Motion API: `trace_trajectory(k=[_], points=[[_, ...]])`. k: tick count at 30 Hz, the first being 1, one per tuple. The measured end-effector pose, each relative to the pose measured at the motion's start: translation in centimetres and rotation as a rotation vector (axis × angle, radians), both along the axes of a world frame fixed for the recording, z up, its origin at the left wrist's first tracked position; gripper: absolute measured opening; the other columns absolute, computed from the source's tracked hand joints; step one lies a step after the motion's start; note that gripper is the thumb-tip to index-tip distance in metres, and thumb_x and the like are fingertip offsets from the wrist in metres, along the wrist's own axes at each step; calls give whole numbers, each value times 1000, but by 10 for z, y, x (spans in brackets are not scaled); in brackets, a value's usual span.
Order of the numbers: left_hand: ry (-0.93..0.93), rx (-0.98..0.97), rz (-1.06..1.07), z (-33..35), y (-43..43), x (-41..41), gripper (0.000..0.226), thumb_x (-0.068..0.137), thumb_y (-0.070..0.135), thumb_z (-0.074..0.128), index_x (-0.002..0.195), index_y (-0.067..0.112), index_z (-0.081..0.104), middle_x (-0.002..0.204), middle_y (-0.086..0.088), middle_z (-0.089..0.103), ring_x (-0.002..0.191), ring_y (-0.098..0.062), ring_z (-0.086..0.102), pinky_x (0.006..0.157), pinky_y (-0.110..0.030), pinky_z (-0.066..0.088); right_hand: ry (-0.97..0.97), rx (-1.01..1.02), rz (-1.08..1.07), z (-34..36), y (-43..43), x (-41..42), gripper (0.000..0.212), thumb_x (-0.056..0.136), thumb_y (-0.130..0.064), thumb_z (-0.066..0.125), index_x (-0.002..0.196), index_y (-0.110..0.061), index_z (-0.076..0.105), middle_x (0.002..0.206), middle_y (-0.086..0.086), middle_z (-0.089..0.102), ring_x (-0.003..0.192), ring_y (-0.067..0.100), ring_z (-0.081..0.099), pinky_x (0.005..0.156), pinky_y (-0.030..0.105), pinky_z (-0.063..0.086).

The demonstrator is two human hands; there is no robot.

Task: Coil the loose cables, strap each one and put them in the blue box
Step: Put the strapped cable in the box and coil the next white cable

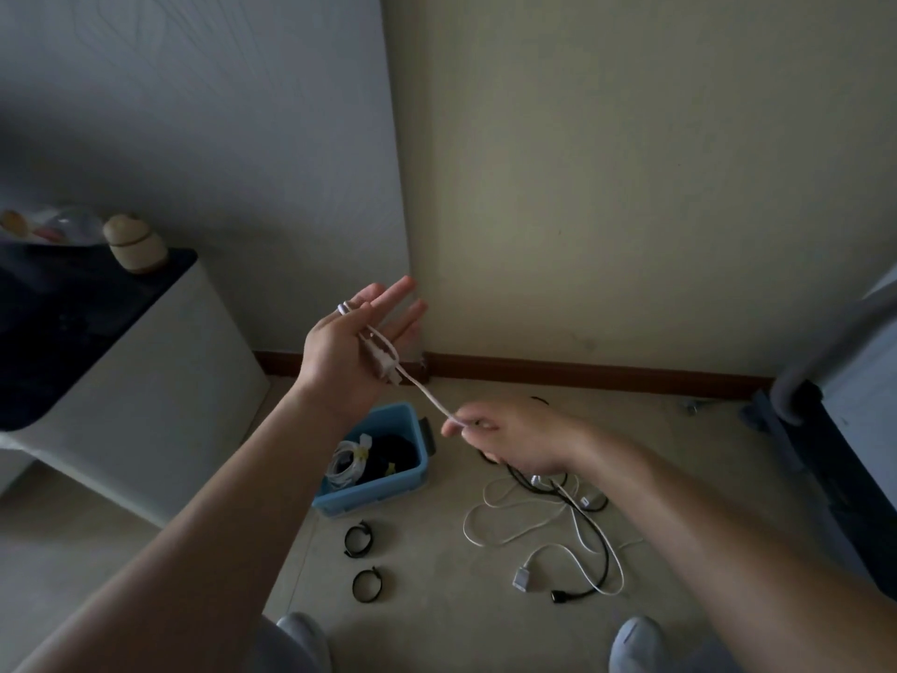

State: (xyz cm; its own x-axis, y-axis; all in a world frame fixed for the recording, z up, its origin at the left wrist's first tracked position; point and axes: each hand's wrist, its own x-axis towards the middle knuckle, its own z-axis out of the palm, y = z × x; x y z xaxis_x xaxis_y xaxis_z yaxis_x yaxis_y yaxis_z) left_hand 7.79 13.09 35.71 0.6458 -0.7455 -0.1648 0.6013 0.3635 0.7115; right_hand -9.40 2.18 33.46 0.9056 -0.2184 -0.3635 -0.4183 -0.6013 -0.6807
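Thin white cable stretched between two raised hands above the floor.
The left hand is palm-up, its fingers straight and slightly spread, the thumb pinning the cable's end against the forefinger; the white plug lies across the palm. The right hand, lower, pinches the same cable between thumb and curled fingers. On the floor below, the rectangular blue plastic box holds coiled cables. Two black looped straps lie just before it. A tangle of loose white and black cables lies to the box's right.
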Motion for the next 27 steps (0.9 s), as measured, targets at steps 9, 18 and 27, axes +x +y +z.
trace_trajectory(k=[9,18,27], points=[[-567,433,14,-17,-9,-2,26,104,0,35,121,7,53,120,-7,70,110,-25,68,96,-37,54,-395,71,-1,13,6,2,23,99,-26,61,85,-16,76,52,-15,57,51,2,47,54,20,34],[-776,481,-305,-25,-15,-25,24,107,13,38,106,3,59,72,-15,70,43,-35,50,46,-30,42,-716,622,-320,16,-7,-3,27,95,-24,55,84,-6,72,50,-6,29,45,9,24,45,25,16],[-630,466,-501,-18,-17,-49,29,105,16,39,89,5,61,49,-10,52,35,-17,41,42,-24,37,-760,688,-405,20,-14,-4,29,90,-21,54,70,-6,67,46,-5,23,40,10,19,44,22,13]])
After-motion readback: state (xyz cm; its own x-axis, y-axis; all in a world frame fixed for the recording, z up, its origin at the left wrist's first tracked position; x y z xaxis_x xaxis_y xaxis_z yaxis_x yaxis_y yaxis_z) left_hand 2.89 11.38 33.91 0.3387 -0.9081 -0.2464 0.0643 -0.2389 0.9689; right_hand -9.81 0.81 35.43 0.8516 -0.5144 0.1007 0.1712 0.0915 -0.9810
